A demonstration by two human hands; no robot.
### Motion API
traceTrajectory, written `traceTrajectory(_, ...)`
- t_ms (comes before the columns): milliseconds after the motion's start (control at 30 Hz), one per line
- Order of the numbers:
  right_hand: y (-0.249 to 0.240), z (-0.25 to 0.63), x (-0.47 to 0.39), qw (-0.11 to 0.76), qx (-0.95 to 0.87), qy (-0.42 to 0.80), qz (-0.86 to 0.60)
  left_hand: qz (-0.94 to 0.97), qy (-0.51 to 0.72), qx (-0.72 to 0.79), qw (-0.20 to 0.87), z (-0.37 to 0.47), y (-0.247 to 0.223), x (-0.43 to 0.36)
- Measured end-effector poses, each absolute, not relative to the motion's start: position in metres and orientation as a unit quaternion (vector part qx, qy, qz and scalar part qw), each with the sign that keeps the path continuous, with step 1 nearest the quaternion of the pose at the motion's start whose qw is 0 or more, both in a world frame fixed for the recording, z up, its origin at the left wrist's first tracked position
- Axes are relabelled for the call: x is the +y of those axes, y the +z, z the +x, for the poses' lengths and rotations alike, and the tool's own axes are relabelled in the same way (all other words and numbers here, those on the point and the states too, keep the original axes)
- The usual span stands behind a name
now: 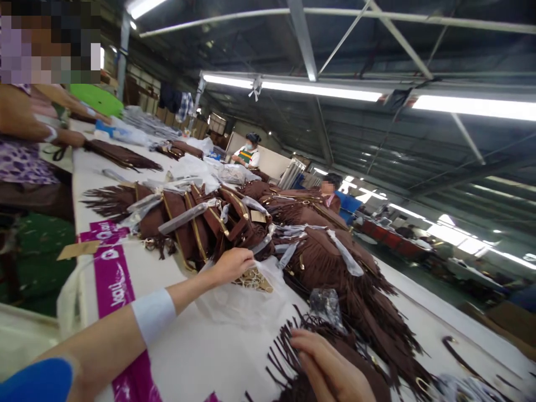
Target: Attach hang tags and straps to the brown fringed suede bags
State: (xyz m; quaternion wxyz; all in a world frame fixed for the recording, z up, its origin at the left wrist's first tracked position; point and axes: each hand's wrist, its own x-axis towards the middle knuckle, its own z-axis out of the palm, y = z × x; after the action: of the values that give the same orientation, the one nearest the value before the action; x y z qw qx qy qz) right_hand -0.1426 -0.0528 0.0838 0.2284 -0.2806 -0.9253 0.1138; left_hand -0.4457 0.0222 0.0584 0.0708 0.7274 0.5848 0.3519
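Observation:
My left hand (233,264) reaches to the middle of the table, its fingers pressed together at the edge of a clear plastic bag (268,301) with tan tags and pale strings (253,278) in it. What the fingertips hold is too small to tell. Near the bottom, my right hand (333,365) has its fingers stretched out beside the fringe of a dark brown bag (368,368). Behind my left hand lies a row of brown bags with gold zippers (196,223), some parts wrapped in plastic. More fringed brown bags (330,262) are heaped to the right.
A purple printed strip (113,279) runs down the white table (209,346) at left, near a loose tan tag (78,250). A person at upper left holds a brown fringed piece (121,154). Two more people are farther back. A curved strap (460,354) lies at right.

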Motion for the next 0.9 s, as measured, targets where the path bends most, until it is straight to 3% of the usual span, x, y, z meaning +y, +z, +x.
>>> traceTrajectory(267,0.051,-0.302,0.013,0.15,-0.898,0.0,-0.415,0.695,0.433,0.56,0.122,-0.453,0.054,0.016)
traceTrajectory(600,0.005,-0.341,0.039,0.173,-0.883,-0.122,-0.419,0.665,0.488,0.539,0.173,-0.454,0.048,0.019)
traceTrajectory(900,-0.004,-0.351,0.044,0.211,-0.882,-0.149,-0.395,0.657,0.479,0.555,0.174,-0.451,0.056,0.009)
